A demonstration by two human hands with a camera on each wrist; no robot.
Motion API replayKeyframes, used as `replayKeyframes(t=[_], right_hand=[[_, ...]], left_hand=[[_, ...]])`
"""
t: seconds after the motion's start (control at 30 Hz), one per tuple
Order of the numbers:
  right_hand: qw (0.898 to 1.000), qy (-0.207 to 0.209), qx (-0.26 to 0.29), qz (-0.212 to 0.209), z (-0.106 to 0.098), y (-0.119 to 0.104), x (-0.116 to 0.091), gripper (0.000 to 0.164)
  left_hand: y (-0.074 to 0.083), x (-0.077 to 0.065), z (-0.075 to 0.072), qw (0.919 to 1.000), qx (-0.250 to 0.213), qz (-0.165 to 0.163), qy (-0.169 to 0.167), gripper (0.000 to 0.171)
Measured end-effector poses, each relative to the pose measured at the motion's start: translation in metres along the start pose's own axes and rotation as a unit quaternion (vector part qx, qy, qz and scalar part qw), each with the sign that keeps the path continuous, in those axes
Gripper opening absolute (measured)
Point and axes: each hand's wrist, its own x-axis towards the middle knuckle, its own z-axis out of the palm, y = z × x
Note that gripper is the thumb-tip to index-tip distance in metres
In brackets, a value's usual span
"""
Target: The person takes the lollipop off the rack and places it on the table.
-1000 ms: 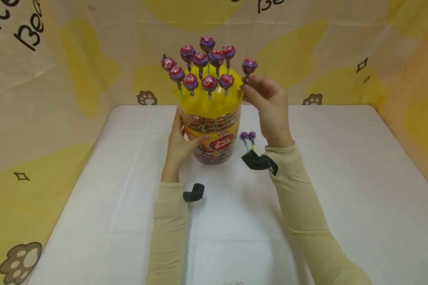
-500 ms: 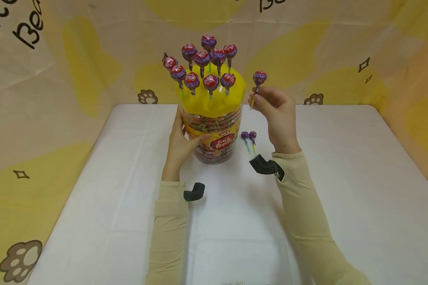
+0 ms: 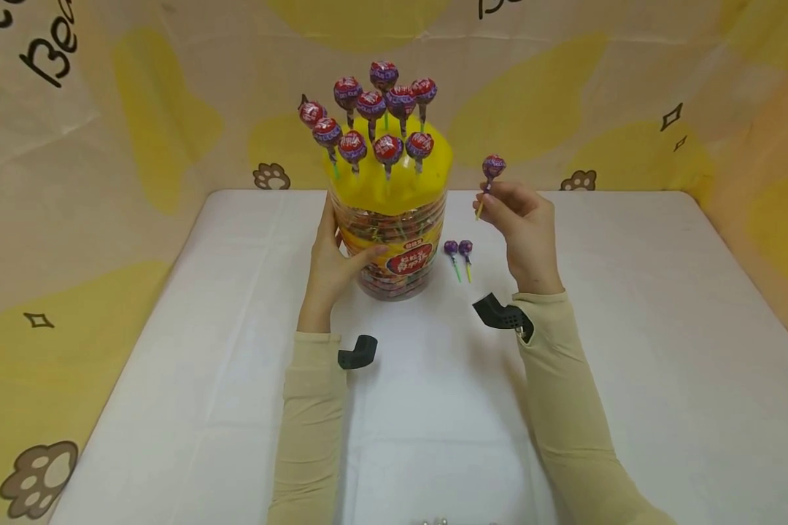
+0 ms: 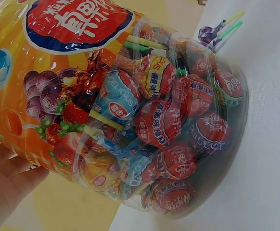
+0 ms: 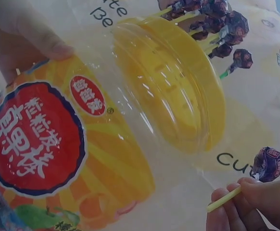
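A clear plastic jar with a yellow lid stands on the table, part filled with wrapped lollipops. Several more lollipops stick up out of the lid. My left hand holds the jar's side, thumb across the front label and the other fingers behind it. To the right of the jar, my right hand pinches a purple-wrapped lollipop by its yellow stick, head up and apart from the lid. In the right wrist view, thumb and fingers close on that stick.
Two purple lollipops, one on a green stick and one on a yellow stick, lie on the white tablecloth right of the jar's base. A patterned yellow cloth rises behind and beside the table.
My right hand has drawn the lollipop away from the lid's right edge, moving right and down toward me. My left hand keeps its hold on the jar, which stays in place.
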Motion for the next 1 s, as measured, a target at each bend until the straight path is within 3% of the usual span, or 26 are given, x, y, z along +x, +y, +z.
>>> replayKeyframes(t=[0.4,1.0], right_hand=[[0.999,0.019,-0.008,0.027,-0.019,0.013,0.002,0.016],[0.989,0.045,-0.047,0.131,-0.037,0.044,0.009,0.009]], left_hand=[[-0.003,0.001,-0.001,1.0000,-0.001,0.005,0.000,0.098],[-0.002,0.001,0.000,1.0000,0.000,0.002,0.000,0.101]])
